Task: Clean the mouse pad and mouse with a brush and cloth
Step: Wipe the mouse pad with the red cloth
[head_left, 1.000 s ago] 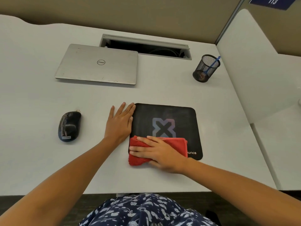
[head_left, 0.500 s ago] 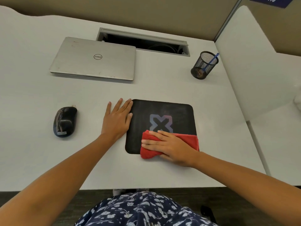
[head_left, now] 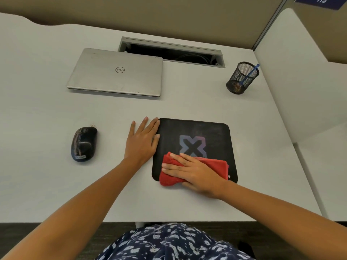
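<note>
A black mouse pad [head_left: 206, 132] with a blue X logo lies on the white desk. My right hand [head_left: 195, 171] presses flat on a folded red cloth [head_left: 217, 165] over the pad's near edge, hiding part of the logo and the printed word. My left hand [head_left: 143, 140] lies flat with fingers spread on the desk, its fingertips touching the pad's left edge. A black mouse [head_left: 84, 144] sits apart to the left. A blue brush [head_left: 250, 73] stands in a mesh pen cup [head_left: 242, 78] at the back right.
A closed silver laptop [head_left: 116, 72] lies at the back, with an open cable slot [head_left: 171, 52] behind it. A white partition [head_left: 300, 76] bounds the desk on the right. The desk's front edge runs just above my lap.
My right hand slid the red cloth right along the pad's near edge, then back toward the middle. My left hand stayed at the pad's left edge.
</note>
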The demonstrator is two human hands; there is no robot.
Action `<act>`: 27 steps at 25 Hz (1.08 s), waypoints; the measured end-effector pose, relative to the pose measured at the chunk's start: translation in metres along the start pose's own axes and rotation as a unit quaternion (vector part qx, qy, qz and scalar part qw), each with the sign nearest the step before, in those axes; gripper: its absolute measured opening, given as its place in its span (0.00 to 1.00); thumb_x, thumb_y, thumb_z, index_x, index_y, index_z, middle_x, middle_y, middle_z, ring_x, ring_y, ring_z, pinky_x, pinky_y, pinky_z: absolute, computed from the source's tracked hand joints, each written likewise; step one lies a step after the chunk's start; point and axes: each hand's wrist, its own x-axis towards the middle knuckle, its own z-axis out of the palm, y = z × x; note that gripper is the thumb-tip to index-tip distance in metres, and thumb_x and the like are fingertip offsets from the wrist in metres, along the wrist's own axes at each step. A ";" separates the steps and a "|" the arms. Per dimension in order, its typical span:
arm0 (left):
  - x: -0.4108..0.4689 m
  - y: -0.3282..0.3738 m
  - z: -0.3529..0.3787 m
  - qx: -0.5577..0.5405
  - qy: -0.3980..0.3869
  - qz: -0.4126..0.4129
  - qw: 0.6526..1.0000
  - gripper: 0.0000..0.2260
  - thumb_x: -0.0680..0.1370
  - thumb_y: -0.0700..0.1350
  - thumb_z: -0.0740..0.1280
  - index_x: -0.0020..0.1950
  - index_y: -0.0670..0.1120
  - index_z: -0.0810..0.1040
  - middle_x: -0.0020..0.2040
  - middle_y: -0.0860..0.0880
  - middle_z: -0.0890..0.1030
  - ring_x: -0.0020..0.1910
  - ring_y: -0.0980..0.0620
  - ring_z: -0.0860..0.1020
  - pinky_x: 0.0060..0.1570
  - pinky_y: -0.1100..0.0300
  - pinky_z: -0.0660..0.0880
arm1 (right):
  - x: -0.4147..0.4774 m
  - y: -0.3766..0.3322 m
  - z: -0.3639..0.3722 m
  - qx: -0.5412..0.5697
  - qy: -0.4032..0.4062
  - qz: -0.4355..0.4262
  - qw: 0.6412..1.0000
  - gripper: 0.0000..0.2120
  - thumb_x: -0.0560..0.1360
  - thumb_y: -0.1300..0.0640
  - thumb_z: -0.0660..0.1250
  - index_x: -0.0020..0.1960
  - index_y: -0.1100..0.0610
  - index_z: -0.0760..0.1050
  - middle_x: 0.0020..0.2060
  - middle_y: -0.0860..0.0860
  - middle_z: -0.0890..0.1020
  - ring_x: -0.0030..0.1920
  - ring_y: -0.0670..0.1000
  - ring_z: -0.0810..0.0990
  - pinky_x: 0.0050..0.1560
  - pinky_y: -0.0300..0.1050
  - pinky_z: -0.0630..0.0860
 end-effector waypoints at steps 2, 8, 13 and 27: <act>0.001 -0.001 0.001 0.002 0.001 0.006 1.000 0.27 0.81 0.57 0.42 0.77 0.49 0.60 0.76 0.50 0.63 0.76 0.46 0.57 0.74 0.43 0.48 | 0.023 -0.014 0.005 -0.006 0.008 0.010 1.000 0.25 0.80 0.49 0.53 0.77 0.51 0.56 0.76 0.45 0.59 0.78 0.51 0.47 0.77 0.50 0.46; 0.001 -0.002 -0.001 -0.005 -0.001 0.006 1.000 0.28 0.80 0.57 0.41 0.77 0.49 0.59 0.76 0.51 0.61 0.77 0.47 0.56 0.74 0.45 0.45 | 0.004 -0.004 -0.001 -0.038 -0.011 0.007 0.999 0.27 0.81 0.49 0.56 0.78 0.48 0.51 0.77 0.43 0.54 0.77 0.48 0.42 0.76 0.46 0.37; 0.001 -0.001 -0.001 -0.016 0.004 0.007 1.000 0.26 0.81 0.55 0.44 0.77 0.49 0.60 0.76 0.51 0.62 0.77 0.48 0.56 0.74 0.44 0.46 | -0.022 0.003 -0.002 -0.038 -0.018 0.040 0.998 0.26 0.81 0.47 0.53 0.77 0.48 0.52 0.76 0.43 0.55 0.77 0.48 0.43 0.76 0.47 0.37; 0.001 -0.001 0.000 -0.013 0.001 0.005 1.000 0.27 0.80 0.56 0.42 0.77 0.49 0.59 0.77 0.51 0.61 0.77 0.48 0.55 0.74 0.43 0.46 | 0.002 -0.027 0.004 -0.107 0.042 0.060 0.992 0.31 0.77 0.48 0.65 0.76 0.53 0.59 0.74 0.49 0.64 0.76 0.55 0.55 0.75 0.53 0.52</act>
